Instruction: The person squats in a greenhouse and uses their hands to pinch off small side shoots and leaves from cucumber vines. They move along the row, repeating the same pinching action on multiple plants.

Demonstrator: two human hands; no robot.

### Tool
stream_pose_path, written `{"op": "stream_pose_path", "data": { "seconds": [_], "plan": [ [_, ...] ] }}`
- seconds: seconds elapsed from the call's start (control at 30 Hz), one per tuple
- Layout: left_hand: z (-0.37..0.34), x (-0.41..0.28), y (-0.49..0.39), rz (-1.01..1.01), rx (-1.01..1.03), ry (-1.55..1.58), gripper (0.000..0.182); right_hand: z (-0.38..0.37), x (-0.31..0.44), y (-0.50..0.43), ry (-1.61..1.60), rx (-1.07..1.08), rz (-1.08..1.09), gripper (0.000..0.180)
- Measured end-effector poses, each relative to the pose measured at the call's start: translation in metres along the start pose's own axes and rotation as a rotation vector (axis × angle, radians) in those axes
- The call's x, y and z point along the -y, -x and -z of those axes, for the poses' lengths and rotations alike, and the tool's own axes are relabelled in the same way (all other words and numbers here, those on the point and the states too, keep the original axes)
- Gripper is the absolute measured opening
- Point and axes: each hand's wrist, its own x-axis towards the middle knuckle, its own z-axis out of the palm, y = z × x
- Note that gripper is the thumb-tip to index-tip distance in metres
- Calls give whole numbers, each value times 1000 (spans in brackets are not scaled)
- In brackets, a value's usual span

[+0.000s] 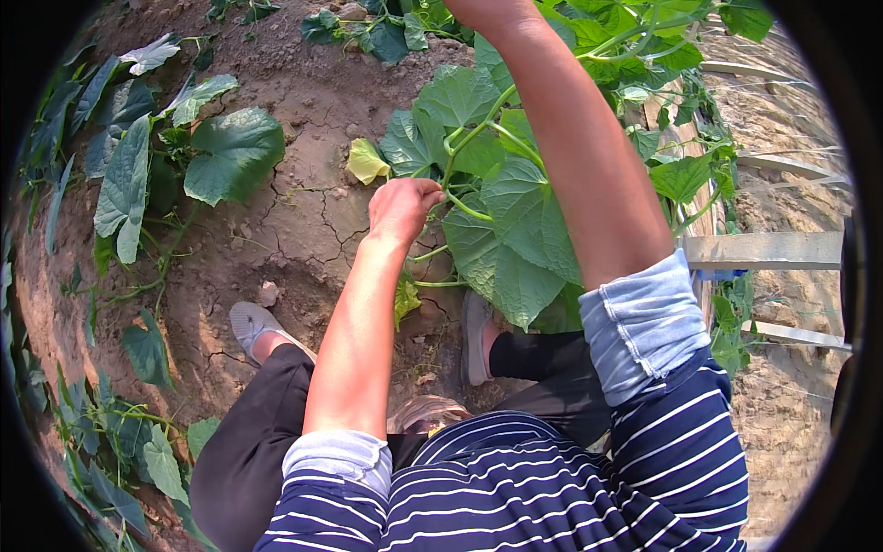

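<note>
My left hand (pixel 407 207) pinches the green stem of a broad-leaved vine (pixel 452 165) near the middle of the view. Large green leaves (pixel 528 214) spread to the right of it, below my right forearm. A yellowed leaf (pixel 366 162) lies just above and left of the hand. My right arm reaches up past the foliage, and only the wrist end of my right hand (pixel 490 10) shows at the top edge; its fingers are cut off by the frame.
Dry, cracked soil (pixel 310 207) lies between the plants. More vines with leaves (pixel 234 155) trail on the left. Pale slats (pixel 766 250) stand at the right, beside bare earth. My shoes (pixel 476 338) rest on the ground either side of a crumpled striped item (pixel 428 412).
</note>
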Motion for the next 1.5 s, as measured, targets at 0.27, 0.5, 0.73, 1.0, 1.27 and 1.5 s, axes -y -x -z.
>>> {"op": "stream_pose_path", "data": {
  "seconds": [0.27, 0.5, 0.73, 1.0, 1.27, 1.5],
  "plan": [
    [17, 32, -14, 109, 158, 393, 23, 4, 135, 282, -1135, 725, -1497, 15],
    [24, 41, -10, 142, 169, 512, 21, -44, 115, 315, -619, 267, -1246, 23],
    [22, 63, -10, 238, -169, 461, 27, -66, 102, 305, -1029, -40, -1325, 12],
    [-15, 94, -11, 869, 19, 387, 55, -62, 104, 306, -1134, 0, -1295, 10],
    [-6, 100, -5, 799, 280, 649, 20, -54, 104, 300, -995, 140, -1285, 7],
    [-19, 108, 23, 498, 114, 805, 16, -55, 107, 297, -1028, 132, -1331, 7]
  ]
}}
